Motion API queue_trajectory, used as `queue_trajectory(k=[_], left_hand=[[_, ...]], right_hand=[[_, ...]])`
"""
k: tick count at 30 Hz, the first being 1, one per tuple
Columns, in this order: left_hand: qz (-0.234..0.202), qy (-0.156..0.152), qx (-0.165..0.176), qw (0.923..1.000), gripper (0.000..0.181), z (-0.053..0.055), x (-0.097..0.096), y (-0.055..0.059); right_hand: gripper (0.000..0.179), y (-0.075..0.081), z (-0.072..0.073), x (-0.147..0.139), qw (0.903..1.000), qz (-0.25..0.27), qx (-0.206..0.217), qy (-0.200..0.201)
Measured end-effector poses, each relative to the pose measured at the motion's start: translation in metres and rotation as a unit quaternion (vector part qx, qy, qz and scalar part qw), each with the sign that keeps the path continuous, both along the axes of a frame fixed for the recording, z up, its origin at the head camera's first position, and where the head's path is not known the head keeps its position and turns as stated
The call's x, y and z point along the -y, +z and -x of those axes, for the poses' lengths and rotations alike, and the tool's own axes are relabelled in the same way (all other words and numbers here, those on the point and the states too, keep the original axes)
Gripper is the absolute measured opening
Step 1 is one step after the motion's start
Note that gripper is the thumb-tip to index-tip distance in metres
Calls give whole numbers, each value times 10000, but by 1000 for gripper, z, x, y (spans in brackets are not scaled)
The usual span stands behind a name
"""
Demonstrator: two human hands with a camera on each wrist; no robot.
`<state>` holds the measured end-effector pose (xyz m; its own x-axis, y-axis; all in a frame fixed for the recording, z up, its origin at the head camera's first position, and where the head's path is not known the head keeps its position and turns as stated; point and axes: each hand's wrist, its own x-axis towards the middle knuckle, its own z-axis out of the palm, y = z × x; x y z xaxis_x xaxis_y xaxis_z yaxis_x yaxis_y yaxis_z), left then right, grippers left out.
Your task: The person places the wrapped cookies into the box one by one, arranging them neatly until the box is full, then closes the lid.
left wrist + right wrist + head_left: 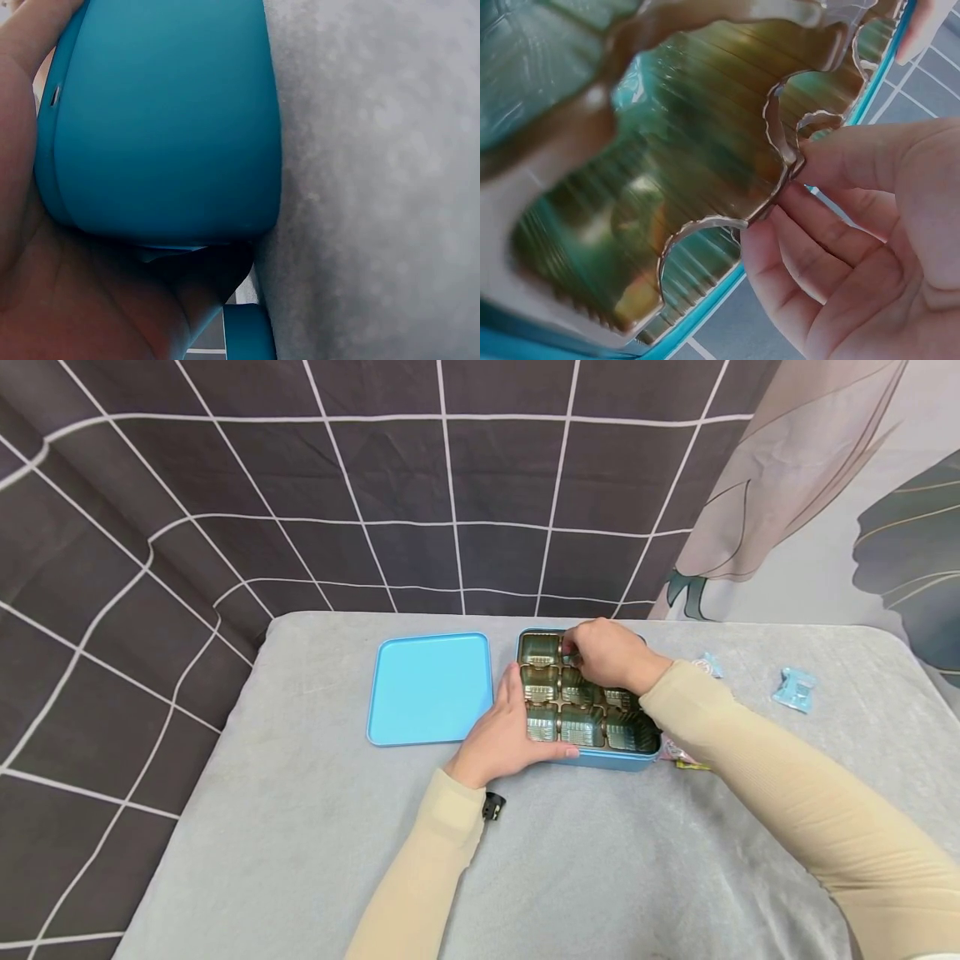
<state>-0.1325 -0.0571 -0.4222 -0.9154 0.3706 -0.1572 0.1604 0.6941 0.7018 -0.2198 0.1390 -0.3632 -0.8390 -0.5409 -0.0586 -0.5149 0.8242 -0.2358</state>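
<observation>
A blue rectangular tin (609, 762) stands on the grey cloth with a shiny brown-gold plastic compartment tray (581, 724) inside it. My left hand (504, 731) lies against the tin's near left corner, its fingers straight along the left side and its thumb stretched along the front rim. In the left wrist view, the palm (75, 292) sits close against the tin's smooth blue wall (165, 120). With thumb and fingertips, my right hand (609, 652) pinches a thin raised edge of the tray near the tin's far side. The right wrist view shows this right hand (855, 232) at the tray's edge (705, 135).
Left of the tin lies a flat blue lid (430, 691). To the right are a light-blue wrapped packet (796, 689), another small packet (709, 665) and pink and yellow wrappers (684, 758) partly behind the right sleeve. A dark checked curtain (495, 477) hangs behind the grey-covered surface (300, 827).
</observation>
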Motion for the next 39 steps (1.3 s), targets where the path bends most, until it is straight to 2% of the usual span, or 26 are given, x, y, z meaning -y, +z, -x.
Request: queue_trajectory(k=[16,31,39], left_hand=[[-43,9,-6,10000,141,-1,-1,1],[-28,60,-27,10000,142,-1,-1,2],[15,50,33,10000,141,-1,-1,3]], right_hand=[[17,3,-3,-7,9995,269,-150,3],[27,24,-8,-23,9987,441,-217,-157],[28,28,-9,-37,9980,457,-381,-231]])
